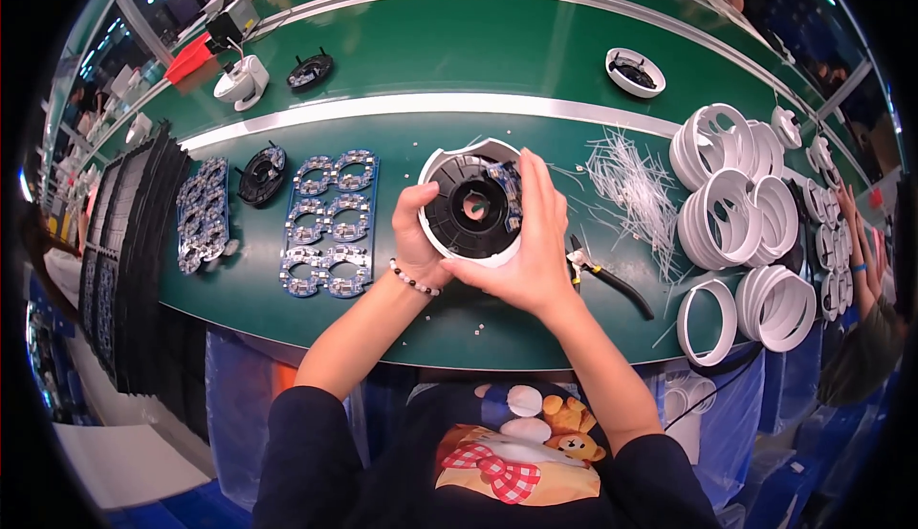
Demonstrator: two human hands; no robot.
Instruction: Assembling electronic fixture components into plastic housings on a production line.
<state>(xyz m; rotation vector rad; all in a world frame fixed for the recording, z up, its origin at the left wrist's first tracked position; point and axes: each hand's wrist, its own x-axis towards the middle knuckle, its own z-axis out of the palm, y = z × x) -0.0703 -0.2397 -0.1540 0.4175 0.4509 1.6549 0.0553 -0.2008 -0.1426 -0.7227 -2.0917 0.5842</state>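
Between my two hands I hold a white round housing [436,167] above the green bench. Inside it sits a black ribbed round part [449,213] with a hole in its middle, and a blue circuit board [505,185] lies along its right side. My left hand [418,232] grips the left rim, thumb on the edge. My right hand [537,247] wraps the right side, its thumb under the lower rim. Beside my right hand lie cutting pliers [617,285] with black and yellow handles. To the left is a panel of blue circuit boards [330,223].
Stacked white rings [717,218] and a pile of thin white strips [636,194] lie to the right. At left are another board panel [203,213], a black round part [262,175] and a black rack [124,252]. Behind a rail, a white housing [622,58] rests on the bench.
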